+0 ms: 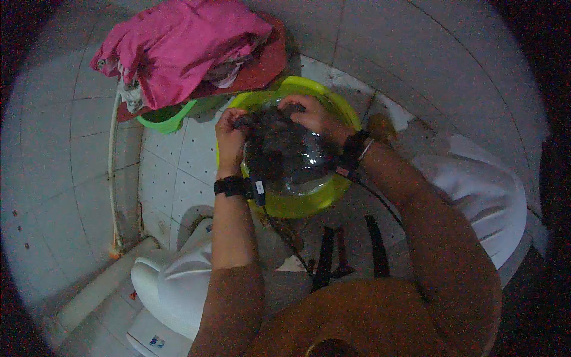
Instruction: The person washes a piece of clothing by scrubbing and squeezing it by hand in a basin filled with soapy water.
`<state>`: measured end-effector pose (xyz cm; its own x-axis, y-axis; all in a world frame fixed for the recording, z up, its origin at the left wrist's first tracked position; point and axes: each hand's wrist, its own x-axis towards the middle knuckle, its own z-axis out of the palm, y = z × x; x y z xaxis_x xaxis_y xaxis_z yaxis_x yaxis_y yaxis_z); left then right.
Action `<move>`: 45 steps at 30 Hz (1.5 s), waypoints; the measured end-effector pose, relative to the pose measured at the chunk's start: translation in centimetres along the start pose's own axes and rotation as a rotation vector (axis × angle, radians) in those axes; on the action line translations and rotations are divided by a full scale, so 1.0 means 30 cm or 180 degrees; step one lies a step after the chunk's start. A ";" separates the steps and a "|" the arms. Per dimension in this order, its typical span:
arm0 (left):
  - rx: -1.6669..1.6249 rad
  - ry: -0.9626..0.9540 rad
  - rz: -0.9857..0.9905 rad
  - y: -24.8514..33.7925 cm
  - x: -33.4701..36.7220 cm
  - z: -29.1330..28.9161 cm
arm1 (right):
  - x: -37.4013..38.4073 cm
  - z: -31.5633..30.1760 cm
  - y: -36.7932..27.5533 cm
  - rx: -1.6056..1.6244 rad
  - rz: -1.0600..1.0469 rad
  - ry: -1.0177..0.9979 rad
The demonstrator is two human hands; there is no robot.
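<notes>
Head view, the only one; I stand close by. Light dim, picture grainy.

Left hand (232,135): fingers closed on a dark fold. Right hand (319,119): fingers bent inward, apparently gripping the same dark cloth (275,143) at its far edge. Cloth lies between the two sets of fingers and spills toward the wearer, inside the yellow-green basin (300,206). Bright glints just below the right fingers suggest water; the basin presumably keeps it contained.

Two holds set apart: likely so the heavy, wet fabric stays spread rather than bunching. Exact finger contact under the folds, I cannot tell.

Beyond the left fingers, up and leftward: pink cloth (184,50) heaped on a red surface (275,58), perhaps to keep it off the tiles. Green basin (169,123) partly beneath that, left of the left fingers.
</notes>
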<state>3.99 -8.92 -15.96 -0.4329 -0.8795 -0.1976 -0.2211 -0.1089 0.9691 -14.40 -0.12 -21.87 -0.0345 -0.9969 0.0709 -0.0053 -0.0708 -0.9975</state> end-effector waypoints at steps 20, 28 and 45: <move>-0.0086 -0.1158 -0.1081 -0.073 -0.130 0.184 | 0.067 -0.021 -0.476 0.0210 -0.0847 0.1072; -0.1744 0.0548 -0.1575 -0.329 -0.129 0.008 | -0.030 0.033 -0.079 -0.1748 -0.0549 0.0898; -0.2312 0.0347 -0.1734 -0.376 -0.110 0.019 | -0.186 0.082 0.208 -0.1588 0.1358 0.0101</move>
<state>7.42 -4.52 -26.32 -0.3367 -0.6560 -0.6755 0.2498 -0.7539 0.6076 -11.80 4.91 -28.49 -0.1656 -0.9319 -0.3228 -0.4471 0.3627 -0.8177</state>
